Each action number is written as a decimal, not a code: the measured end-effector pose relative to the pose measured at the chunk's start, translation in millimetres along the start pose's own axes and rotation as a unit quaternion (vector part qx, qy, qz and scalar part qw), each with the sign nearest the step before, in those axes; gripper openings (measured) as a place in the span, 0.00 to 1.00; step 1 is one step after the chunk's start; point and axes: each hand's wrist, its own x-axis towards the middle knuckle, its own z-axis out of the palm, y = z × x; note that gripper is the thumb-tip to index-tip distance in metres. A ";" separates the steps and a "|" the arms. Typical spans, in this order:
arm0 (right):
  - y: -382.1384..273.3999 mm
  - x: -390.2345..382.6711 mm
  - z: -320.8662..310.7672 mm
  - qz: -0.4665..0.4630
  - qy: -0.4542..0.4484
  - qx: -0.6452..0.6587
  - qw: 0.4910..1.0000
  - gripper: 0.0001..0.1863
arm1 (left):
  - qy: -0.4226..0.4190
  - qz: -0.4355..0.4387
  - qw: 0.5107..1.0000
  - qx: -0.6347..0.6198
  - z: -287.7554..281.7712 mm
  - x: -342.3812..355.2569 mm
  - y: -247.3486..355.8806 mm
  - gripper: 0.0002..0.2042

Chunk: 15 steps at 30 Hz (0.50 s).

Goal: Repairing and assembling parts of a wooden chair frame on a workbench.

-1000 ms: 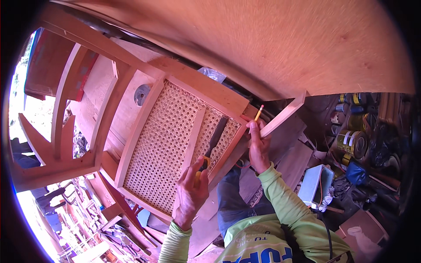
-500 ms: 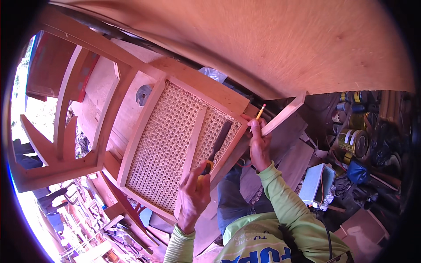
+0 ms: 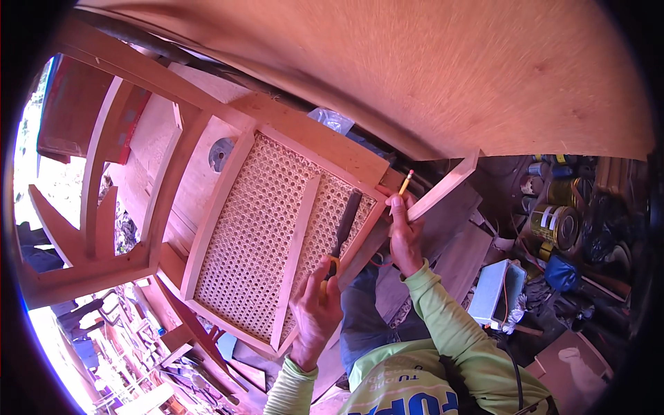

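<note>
A chair frame of bare wood lies before me, with a woven cane panel (image 3: pixel 242 221) set in it. Across the cane runs a narrow wooden slat (image 3: pixel 297 259). My left hand (image 3: pixel 317 315) is at the panel's near right side, closed around the yellow handle of what looks like a chisel (image 3: pixel 348 221); its dark flat blade lies over the cane, pointing away from me. At the panel's right corner, my right hand (image 3: pixel 407 238) pinches a yellow pencil (image 3: pixel 405 184) with its eraser end up. A wooden strip (image 3: pixel 446 187) also sticks out of that hand; its grip there is partly hidden.
Curved chair rails (image 3: pixel 97 159) extend at the left. A large wooden board (image 3: pixel 484 76) overhangs the far side. A grey disc (image 3: pixel 220 153) lies on the plywood behind the panel. Rightward are paint cans (image 3: pixel 555 225) and a light-blue box (image 3: pixel 494 294). Wood scraps litter the lower left.
My left hand has shifted slightly right, its fingers looser around the handle, and the blade has tilted a little. My right hand has moved slightly, with the pencil and strip still in it.
</note>
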 end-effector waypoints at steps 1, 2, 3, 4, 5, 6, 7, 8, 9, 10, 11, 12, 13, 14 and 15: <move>-0.1 0.3 -0.2 0.007 -0.002 -0.005 1.000 0.13 | 0.019 -0.010 0.998 -0.061 2.3 -2.4 -3.1 0.17; -1.8 0.6 -1.7 0.004 0.000 -0.008 1.000 0.13 | 0.018 -0.009 0.998 -0.065 -1.4 -0.5 -0.7 0.17; -5.7 1.1 -1.1 0.013 0.008 0.000 1.000 0.13 | -0.020 -0.150 0.964 -0.217 -11.2 2.8 5.5 0.17; -8.2 1.7 -0.4 0.022 0.016 0.009 1.000 0.13 | -0.057 -0.283 0.888 -0.358 -15.5 4.7 9.1 0.18; -9.3 1.2 4.3 0.018 0.015 0.010 1.000 0.13 | -0.021 -0.239 0.903 -0.358 -12.0 -4.3 10.9 0.20; -9.6 -0.6 9.4 0.022 0.013 0.059 0.998 0.13 | 0.007 -0.173 0.940 -0.293 -15.3 -8.0 8.8 0.19; -10.1 -1.4 11.9 0.027 0.012 0.107 0.994 0.13 | 0.035 -0.106 0.968 -0.225 -18.5 -8.3 6.8 0.19; -9.5 5.4 3.2 0.037 0.002 0.039 0.999 0.12 | 0.049 -0.113 0.982 -0.144 -22.3 0.4 18.0 0.18; -5.6 4.1 -0.1 0.036 0.003 0.038 0.999 0.12 | 0.049 -0.112 0.982 -0.145 -24.5 -0.4 18.9 0.18; -0.6 1.6 -2.2 0.032 -0.006 0.071 0.997 0.11 | 0.016 -0.104 0.990 -0.098 -27.7 -3.3 17.7 0.19; -1.5 -0.2 0.1 0.028 -0.014 0.106 0.994 0.11 | -0.017 -0.093 0.994 -0.049 -32.5 -6.2 15.3 0.19; -0.2 1.2 -0.8 0.028 -0.012 0.107 0.994 0.11 | -0.023 -0.044 0.998 -0.026 -33.5 -10.2 10.4 0.21; 2.3 3.8 -2.3 0.025 -0.013 0.088 0.996 0.11 | -0.026 -0.042 0.998 -0.025 -32.9 -10.4 8.7 0.21; 2.5 4.0 -3.1 0.024 -0.014 0.067 0.997 0.11 | -0.048 -0.027 0.998 0.002 -32.2 -12.8 8.3 0.21; 2.8 3.3 -4.0 0.027 -0.013 0.067 0.997 0.11 | -0.070 -0.013 0.997 0.028 -31.6 -15.3 8.2 0.21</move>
